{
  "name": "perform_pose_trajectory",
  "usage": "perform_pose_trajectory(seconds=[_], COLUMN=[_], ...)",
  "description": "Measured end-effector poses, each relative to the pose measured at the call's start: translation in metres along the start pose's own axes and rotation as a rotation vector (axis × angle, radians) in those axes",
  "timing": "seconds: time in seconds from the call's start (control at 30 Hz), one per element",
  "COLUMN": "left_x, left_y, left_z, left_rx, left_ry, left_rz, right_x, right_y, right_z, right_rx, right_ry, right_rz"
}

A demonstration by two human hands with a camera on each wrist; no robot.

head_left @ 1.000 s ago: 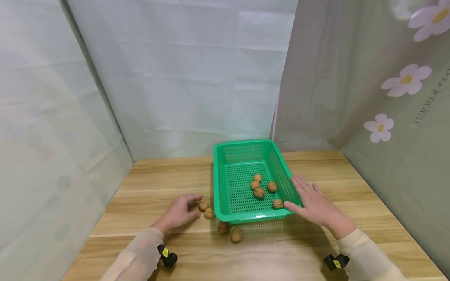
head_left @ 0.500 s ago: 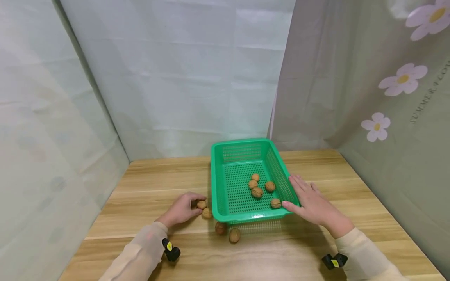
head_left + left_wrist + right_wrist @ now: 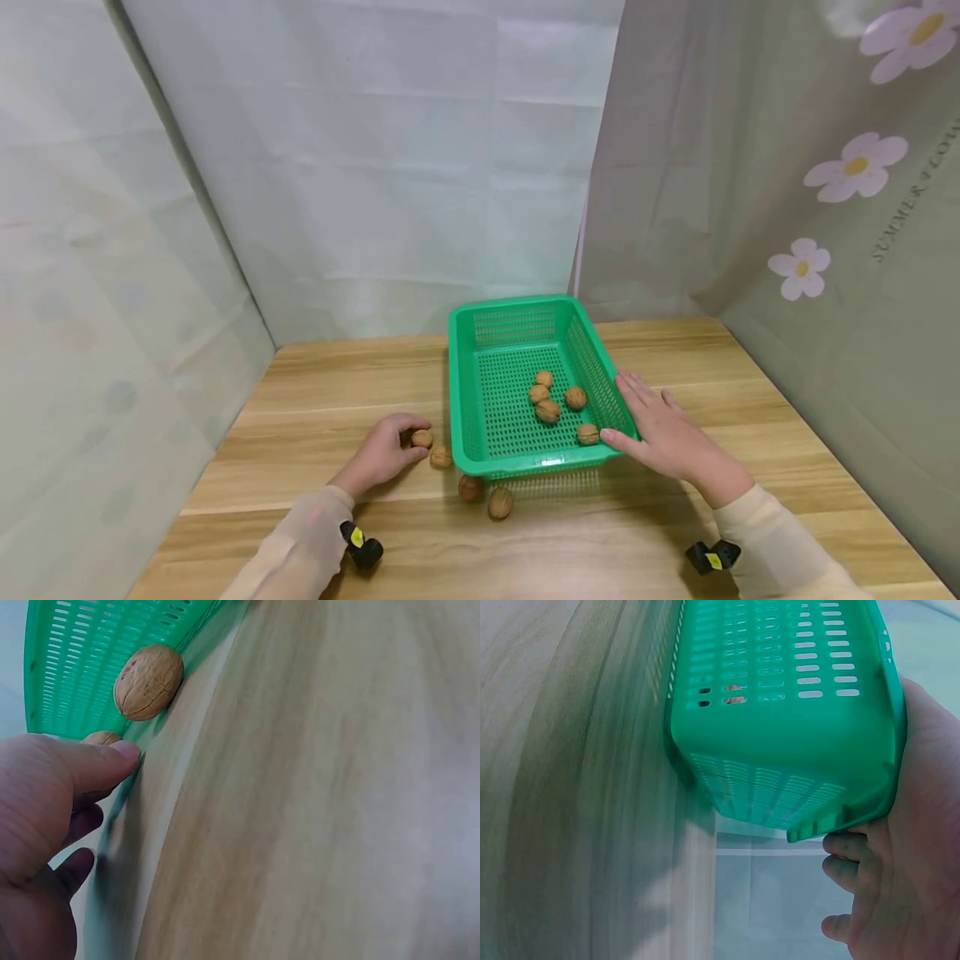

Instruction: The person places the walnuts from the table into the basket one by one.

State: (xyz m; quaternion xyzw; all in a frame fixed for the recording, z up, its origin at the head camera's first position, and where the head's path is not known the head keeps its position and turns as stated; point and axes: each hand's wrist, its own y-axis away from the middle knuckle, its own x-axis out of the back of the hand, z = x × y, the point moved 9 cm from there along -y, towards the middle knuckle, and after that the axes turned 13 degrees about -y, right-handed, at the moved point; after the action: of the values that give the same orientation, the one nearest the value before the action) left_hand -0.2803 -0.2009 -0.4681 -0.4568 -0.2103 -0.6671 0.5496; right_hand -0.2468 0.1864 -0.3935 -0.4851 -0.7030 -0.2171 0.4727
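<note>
Green basket braced by flat right fingers; left fingers pinch walnut.

You see a bright green basket with a perforated slot pattern, holding tan-brown walnuts. Your bench is pale wood with streaked grain. Both sleeves are cream. At the right of the frame, a grey-green curtain carries white flowers with yellow centres.
</note>
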Motion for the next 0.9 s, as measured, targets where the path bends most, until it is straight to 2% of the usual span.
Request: perform_pose_trajectory(seconds=[0.17, 0.37, 0.63, 0.9], left_x=[0.005, 0.014, 0.03, 0.045], left_y=[0.006, 0.007, 0.005, 0.003], left_z=[-0.002, 0.007, 0.032, 0.061], left_rx=[0.033, 0.04, 0.003, -0.07], left_ry=[-0.003, -0.014, 0.003, 0.03], left_rz=[0.044, 0.081, 0.111, 0.154], right_x=[0.0, 0.0, -0.001, 0.0], right_y=[-0.001, -0.001, 0.0, 0.0], right_z=[0.0, 0.001, 0.001, 0.001], right_rx=[0.002, 0.0, -0.01, -0.007], right_ry=[-0.006, -0.013, -0.023, -0.033], right_rz=[0.001, 0.005, 0.003, 0.005])
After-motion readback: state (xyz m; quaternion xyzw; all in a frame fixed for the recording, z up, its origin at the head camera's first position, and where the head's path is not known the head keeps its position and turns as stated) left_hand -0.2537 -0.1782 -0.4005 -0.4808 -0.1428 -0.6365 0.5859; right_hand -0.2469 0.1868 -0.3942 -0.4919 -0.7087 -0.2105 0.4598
